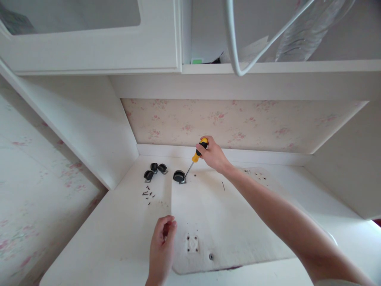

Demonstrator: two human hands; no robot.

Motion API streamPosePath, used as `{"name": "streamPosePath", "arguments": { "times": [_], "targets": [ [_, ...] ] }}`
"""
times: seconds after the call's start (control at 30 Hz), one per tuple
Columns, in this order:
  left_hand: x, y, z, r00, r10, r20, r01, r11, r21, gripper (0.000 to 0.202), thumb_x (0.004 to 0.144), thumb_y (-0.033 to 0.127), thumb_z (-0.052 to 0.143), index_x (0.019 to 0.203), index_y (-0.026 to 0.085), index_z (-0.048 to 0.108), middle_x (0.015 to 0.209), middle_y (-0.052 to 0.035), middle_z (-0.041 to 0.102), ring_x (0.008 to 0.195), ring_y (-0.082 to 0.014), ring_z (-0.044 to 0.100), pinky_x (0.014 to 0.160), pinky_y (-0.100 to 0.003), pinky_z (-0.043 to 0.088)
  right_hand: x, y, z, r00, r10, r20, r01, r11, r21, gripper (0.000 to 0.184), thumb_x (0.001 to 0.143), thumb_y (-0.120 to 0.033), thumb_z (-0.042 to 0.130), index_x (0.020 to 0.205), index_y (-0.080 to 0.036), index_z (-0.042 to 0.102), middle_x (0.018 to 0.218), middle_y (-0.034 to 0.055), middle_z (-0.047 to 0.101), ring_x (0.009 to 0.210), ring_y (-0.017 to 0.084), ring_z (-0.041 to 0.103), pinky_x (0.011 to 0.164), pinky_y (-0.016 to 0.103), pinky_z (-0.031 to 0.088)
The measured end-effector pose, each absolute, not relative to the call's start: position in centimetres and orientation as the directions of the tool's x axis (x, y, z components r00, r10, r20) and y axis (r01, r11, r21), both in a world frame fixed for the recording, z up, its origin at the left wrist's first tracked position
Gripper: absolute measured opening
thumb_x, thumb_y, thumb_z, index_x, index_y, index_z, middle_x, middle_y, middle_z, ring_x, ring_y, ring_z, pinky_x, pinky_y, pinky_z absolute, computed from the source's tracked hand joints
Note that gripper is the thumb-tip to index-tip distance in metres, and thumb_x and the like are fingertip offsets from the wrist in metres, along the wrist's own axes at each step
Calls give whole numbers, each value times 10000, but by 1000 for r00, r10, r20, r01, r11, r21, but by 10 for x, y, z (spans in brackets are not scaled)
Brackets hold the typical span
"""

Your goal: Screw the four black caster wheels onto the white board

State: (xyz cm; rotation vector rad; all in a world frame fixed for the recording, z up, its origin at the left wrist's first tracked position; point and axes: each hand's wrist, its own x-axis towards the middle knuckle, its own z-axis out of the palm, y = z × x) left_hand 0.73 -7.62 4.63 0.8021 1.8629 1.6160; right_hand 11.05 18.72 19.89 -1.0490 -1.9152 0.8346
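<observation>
One screwdriver [195,158] is gripped by the right hand [214,157] at a wheel [179,176]; the left hand's [162,246] hold cannot be told.

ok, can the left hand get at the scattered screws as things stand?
Likely yes: the left hand is close to the scattered screws, nothing stands between them, and three casters lie beyond.

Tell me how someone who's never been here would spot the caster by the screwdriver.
Find the white board lying flat on the counter. Near its far left corner sits a black caster. Unlike the three casters grouped to its left, it has the yellow-and-black screwdriver at its metal plate.
</observation>
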Motion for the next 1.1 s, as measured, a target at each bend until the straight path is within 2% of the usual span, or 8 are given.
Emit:
{"name": "streamPosePath", "arguments": {
  "times": [0.57, 1.1],
  "targets": [
    [6, -76, 46, -682, 731, -22, 101, 124, 987, 386, 812, 566, 650, 932, 199, 648, 808, -34, 654, 771, -196, 596, 707, -278, 495, 105, 179, 210, -398, 861, 316, 381, 469, -797, 352, 883, -392, 530, 1190, -223, 490, 997, 72, 642, 830, 207, 648, 767, 379, 534],
    [6, -77, 44, -677, 736, -4, 103, 100, 990, 365, 820, 547, 658, 930, 199, 649, 819, -31, 647, 767, -187, 594, 714, -269, 498, 95, 166, 218, -543, 760, 357, 436, 619, -654, 365, 905, -360, 503, 1230, -194, 485, 945, 68, 666, 834, 213, 616, 761, 327, 449]
  ]
}}
